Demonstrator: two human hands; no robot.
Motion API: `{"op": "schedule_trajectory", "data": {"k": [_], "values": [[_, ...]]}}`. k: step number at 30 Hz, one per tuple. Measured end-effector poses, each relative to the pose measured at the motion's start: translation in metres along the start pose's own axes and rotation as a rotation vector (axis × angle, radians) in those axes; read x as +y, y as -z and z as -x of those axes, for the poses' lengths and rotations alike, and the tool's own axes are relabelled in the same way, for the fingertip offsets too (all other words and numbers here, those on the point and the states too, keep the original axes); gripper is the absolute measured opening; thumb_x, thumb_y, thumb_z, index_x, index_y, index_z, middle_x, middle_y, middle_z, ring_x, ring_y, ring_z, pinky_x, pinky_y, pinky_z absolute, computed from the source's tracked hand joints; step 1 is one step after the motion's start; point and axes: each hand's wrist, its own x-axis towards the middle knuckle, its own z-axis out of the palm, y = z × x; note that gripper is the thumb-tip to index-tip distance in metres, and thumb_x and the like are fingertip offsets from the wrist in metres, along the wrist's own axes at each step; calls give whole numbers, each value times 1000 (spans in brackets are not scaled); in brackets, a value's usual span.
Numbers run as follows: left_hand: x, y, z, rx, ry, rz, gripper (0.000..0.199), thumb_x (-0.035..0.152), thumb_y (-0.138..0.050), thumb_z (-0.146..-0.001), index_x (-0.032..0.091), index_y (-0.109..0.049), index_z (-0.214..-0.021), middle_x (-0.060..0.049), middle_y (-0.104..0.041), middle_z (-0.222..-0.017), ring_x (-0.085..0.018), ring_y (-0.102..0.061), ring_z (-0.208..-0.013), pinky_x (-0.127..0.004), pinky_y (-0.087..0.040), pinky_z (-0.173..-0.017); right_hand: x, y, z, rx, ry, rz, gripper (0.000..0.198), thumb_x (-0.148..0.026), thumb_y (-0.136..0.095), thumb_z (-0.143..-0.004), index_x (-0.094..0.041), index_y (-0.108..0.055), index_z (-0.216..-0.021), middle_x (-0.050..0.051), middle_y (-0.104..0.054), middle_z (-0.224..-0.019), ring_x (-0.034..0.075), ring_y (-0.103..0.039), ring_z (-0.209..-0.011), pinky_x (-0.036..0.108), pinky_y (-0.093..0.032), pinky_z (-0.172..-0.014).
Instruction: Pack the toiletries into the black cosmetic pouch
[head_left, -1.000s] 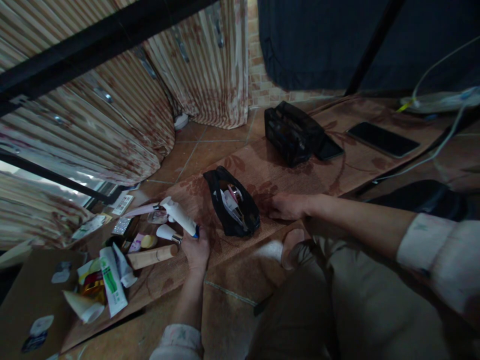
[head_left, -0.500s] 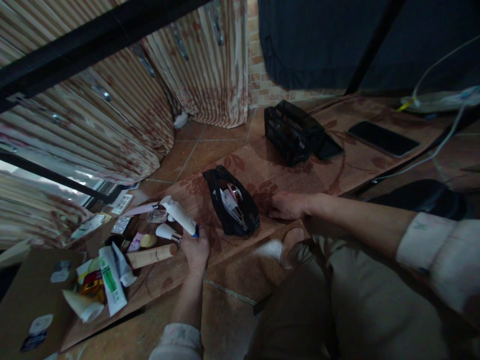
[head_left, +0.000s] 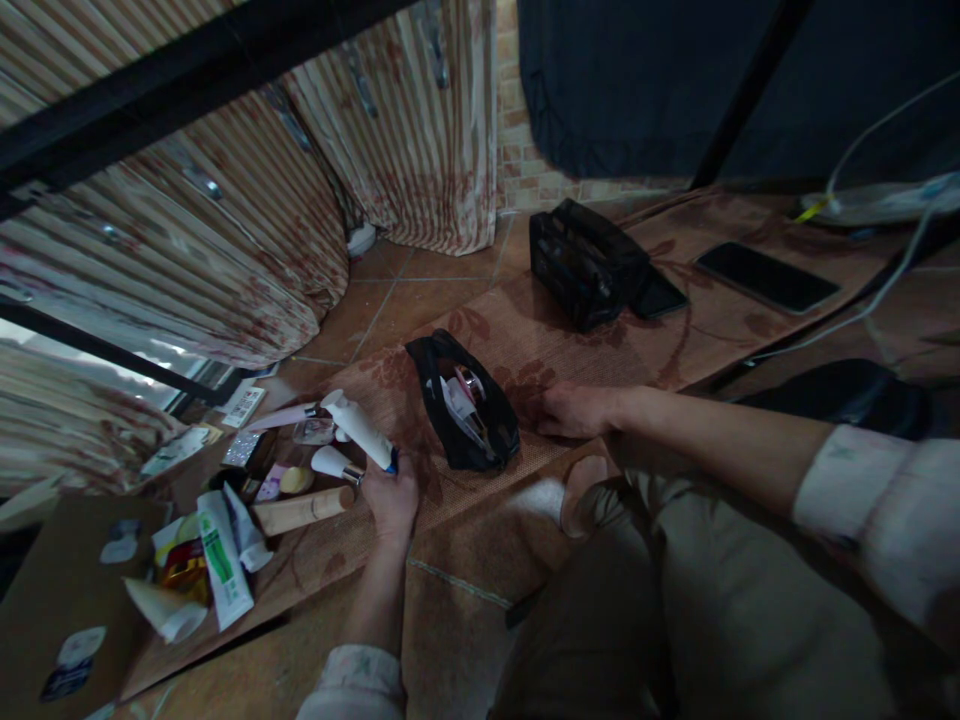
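My left hand (head_left: 391,495) is down on the patterned mat (head_left: 495,330), its fingers hidden behind the back of the hand. The blue end of a white tube (head_left: 356,428) meets this hand, and a makeup brush (head_left: 337,464) with white bristles points away from it; whether either is gripped is unclear. My right hand (head_left: 574,410) rests on the mat, its fingertips lost in shadow. Between the hands stands an unzipped black pouch (head_left: 469,420), with pink and white items showing inside.
Cosmetics crowd the mat's left, including a green-and-white tube (head_left: 223,560), a beige stick-like item (head_left: 304,510) and a glittery case (head_left: 244,450). A cardboard box (head_left: 67,590) stands beyond. Farther off are another black bag (head_left: 581,265), a phone (head_left: 766,277) and a white cable (head_left: 847,320).
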Motion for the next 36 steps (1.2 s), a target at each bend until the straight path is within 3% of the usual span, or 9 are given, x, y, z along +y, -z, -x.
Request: {"op": "schedule_trajectory", "data": {"k": [36], "values": [[3,1,1,2,16,15,23,30,-55,-76,14,-63,-91,-10,-69,-85,-24,-66,-85,-35,-49,-80,-2,1,1,-15,-30,23,33,-31,-49,-88,-13,-71,-105,13,-73,-96,22,-68,-82,26,-42,-66]]}}
